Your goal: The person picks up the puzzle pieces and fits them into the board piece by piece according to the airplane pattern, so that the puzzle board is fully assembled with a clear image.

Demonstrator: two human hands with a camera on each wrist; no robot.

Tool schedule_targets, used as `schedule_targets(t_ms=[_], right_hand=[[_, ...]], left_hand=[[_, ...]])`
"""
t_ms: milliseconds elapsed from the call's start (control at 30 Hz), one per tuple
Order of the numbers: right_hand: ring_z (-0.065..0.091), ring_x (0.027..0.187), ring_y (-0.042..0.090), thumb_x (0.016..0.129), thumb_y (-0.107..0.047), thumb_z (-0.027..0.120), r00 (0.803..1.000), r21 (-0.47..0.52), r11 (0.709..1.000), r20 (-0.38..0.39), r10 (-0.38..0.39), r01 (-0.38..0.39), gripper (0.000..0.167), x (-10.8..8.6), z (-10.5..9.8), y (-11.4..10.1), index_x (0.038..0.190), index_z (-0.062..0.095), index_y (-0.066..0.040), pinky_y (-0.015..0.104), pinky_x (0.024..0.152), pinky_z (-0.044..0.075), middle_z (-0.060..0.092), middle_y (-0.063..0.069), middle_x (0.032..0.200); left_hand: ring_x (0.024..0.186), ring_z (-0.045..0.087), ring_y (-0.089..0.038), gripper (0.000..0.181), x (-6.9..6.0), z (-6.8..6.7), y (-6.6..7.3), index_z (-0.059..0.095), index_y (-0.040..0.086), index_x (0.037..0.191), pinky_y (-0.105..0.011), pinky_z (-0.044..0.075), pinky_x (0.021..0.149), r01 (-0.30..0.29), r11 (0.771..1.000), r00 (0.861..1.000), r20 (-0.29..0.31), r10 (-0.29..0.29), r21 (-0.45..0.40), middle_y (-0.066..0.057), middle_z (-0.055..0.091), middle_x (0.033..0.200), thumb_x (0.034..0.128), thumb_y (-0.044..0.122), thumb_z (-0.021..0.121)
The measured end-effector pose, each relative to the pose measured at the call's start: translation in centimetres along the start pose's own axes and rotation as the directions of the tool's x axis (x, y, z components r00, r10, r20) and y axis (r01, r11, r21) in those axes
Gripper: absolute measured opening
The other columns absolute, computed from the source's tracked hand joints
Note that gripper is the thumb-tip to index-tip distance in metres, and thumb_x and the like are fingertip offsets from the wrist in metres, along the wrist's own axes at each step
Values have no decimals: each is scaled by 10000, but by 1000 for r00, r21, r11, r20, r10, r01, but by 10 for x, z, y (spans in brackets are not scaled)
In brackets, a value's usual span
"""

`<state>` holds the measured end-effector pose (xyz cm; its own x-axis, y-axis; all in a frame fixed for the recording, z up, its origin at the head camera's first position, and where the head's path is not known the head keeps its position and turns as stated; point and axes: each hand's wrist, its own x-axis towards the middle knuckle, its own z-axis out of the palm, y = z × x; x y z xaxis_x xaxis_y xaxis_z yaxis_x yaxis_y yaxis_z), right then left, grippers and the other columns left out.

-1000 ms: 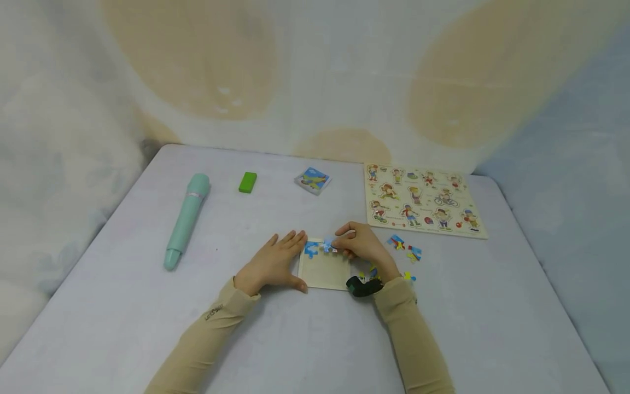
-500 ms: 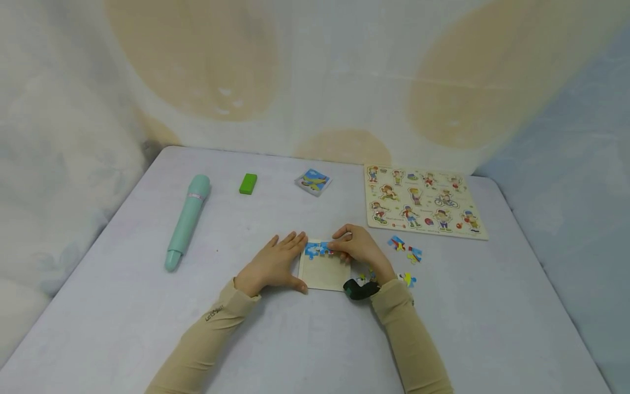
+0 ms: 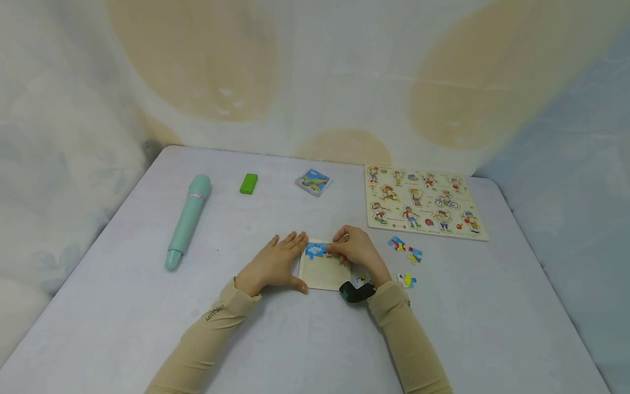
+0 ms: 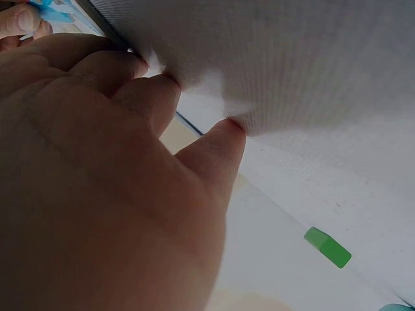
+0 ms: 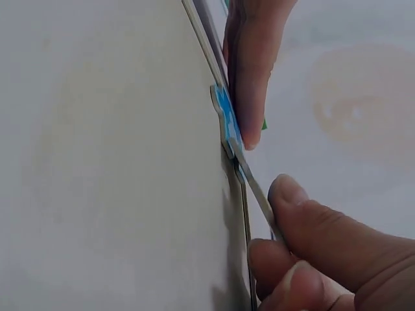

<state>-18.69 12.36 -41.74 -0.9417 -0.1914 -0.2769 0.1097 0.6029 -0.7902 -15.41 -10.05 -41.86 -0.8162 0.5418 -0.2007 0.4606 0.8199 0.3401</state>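
In the head view, a square wooden tray (image 3: 322,273) lies between the hands, with a blue puzzle piece (image 3: 312,250) at its upper left. The left hand (image 3: 274,265) rests with fingers spread at the tray's left edge; the left wrist view shows this hand (image 4: 123,162) close up. Above the tray's upper part, the right hand (image 3: 358,249) pinches another piece. The right wrist view shows the pinched piece (image 5: 256,184) tilted, its far end touching the blue piece (image 5: 225,120), between thumb and fingers of the right hand (image 5: 331,253).
Loose puzzle pieces (image 3: 406,280) lie right of the tray, some partly behind the right wrist. A picture board (image 3: 425,202) stands out at the back right. Farther back are a small picture square (image 3: 314,181) and a green block (image 3: 248,184); a mint-green microphone-shaped object (image 3: 187,221) lies left.
The right hand has shifted slightly left with its pinched piece, which is now against the blue piece in the tray. Its wrist has moved left too. The left hand has stayed in place.
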Motion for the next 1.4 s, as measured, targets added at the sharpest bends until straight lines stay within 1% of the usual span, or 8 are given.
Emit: schedule_targets(t_ms=[333,467,667,767,900,1067,1233,1400], right_hand=[[521,491,90,814,-257,780,994,-136,990,-103,-45,31,269,0,8,0,837,594,-65,207,460,405,640,22,637],[524,496,96,843,-249,754,998,-74,996,-48,-47,44,261,0,4,3,893,596,-47,211,471,427,622,15,640],[484,513,108,907,-292,683,998,95,995,47,-48,43,334,0,-15,13,1113,589,-46,223,498,409,590,1,643],[527,574,125,920,-293,665,997,120,991,39,-67,61,392,-1,-27,19,1210,569,-48,240,534,430,651,49,740],[607,721,155,930,-278,653,998,125,990,15,-63,61,456,-3,-44,27,1305,533,-47,255,634,489,706,142,969],[632,829,166,942,-310,632,999,81,996,-39,-34,37,490,-9,-67,40,1343,520,-52,259,700,493,678,179,1116],[619,848,191,964,-332,593,995,76,997,-97,-6,14,513,-19,-89,52,1381,492,-50,275,716,499,641,227,1191],[603,980,259,978,-323,569,993,69,997,-116,39,-31,543,-29,-104,64,1437,437,-64,280,765,500,555,251,1321]], left_hand=[[1512,160,-266,1168,0,0,1,232,81,1541,-556,138,1209,6,1000,1000,3,-6,1,-64,196,1621,663,603,798],[1512,158,-271,1169,0,1,0,234,77,1540,-562,135,1207,2,1000,1000,4,-2,-2,-69,197,1621,662,602,798],[1511,162,-272,1174,0,1,0,238,73,1539,-561,137,1207,0,1000,1000,3,0,6,-70,201,1620,658,614,796],[1512,160,-272,1175,0,0,0,237,73,1539,-559,133,1209,-1,1000,1000,0,1,7,-70,200,1620,657,612,797],[1512,155,-274,1176,0,0,0,233,70,1539,-558,126,1210,-2,1000,1000,-1,2,4,-74,195,1620,660,607,798],[1513,153,-274,1179,0,0,1,226,71,1541,-555,127,1211,-3,1000,1000,2,3,6,-73,187,1622,661,613,794],[1512,157,-276,1179,0,-1,1,225,70,1541,-560,132,1209,-9,1000,1000,-5,9,7,-75,190,1621,662,617,791],[1509,165,-282,1180,-1,0,2,230,63,1539,-565,136,1206,-10,1000,1000,-6,10,4,-82,196,1619,659,607,798]])
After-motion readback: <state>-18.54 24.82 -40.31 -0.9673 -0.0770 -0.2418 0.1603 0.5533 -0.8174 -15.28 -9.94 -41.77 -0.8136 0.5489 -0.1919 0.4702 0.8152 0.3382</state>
